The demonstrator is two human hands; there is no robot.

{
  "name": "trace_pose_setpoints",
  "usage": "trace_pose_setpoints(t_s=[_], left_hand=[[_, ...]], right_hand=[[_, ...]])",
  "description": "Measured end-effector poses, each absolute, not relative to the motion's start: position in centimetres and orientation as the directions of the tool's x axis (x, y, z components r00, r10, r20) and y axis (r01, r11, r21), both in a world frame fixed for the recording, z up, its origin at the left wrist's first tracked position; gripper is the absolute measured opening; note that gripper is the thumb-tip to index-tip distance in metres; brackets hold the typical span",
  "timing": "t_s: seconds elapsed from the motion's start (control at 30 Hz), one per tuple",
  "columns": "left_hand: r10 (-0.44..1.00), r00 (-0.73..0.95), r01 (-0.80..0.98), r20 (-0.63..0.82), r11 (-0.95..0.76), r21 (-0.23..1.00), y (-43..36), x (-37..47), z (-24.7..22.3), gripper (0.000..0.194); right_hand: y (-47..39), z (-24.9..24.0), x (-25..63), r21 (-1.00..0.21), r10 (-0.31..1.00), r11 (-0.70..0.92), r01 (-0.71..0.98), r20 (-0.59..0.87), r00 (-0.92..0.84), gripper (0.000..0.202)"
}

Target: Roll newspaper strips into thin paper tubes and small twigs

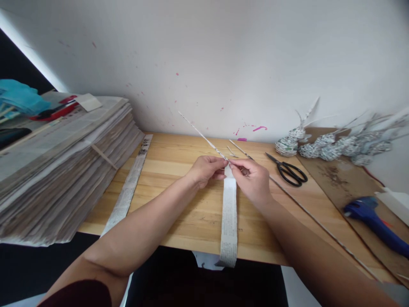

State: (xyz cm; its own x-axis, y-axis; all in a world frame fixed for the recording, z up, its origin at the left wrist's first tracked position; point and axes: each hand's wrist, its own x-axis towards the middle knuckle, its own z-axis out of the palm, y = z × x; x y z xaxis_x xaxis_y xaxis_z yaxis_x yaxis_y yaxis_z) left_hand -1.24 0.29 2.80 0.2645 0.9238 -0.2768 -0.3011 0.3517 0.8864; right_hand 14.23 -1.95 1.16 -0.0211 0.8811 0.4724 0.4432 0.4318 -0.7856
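Between my two hands is a newspaper strip (229, 213), its upper end rolled into a thin paper tube (201, 135) that slants up to the left. My left hand (209, 169) pinches the rolled part from the left, thumb and fingertips together. From the right, my right hand (252, 175) pinches the same spot close beside it. The flat rest of the strip runs down the table and hangs over its front edge. Some fingertips are hidden behind the paper.
A tall newspaper stack (79, 170) fills the left, beside another paper strip (131, 183). Black scissors (289, 169) and a long thin rod (319, 213) lie to the right. Woven paper pieces (287, 145) and a blue glue gun (373, 217) rest on cardboard (335, 181).
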Motion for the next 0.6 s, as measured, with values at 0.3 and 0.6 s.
trace_pose_setpoints(t_s=[0.3,0.6], left_hand=[[0.921,0.23,-0.313,-0.315,0.376,0.872,0.46,-1.37,2.95,0.011],[0.929,0.227,-0.336,-0.293,0.357,0.871,0.69,-1.59,2.96,0.013]], right_hand=[[-1.8,1.43,14.74,-0.629,0.8,0.573,0.525,0.569,-0.191,0.024],[-1.68,1.23,14.42,-0.574,0.743,0.63,0.523,0.641,-0.192,0.024]])
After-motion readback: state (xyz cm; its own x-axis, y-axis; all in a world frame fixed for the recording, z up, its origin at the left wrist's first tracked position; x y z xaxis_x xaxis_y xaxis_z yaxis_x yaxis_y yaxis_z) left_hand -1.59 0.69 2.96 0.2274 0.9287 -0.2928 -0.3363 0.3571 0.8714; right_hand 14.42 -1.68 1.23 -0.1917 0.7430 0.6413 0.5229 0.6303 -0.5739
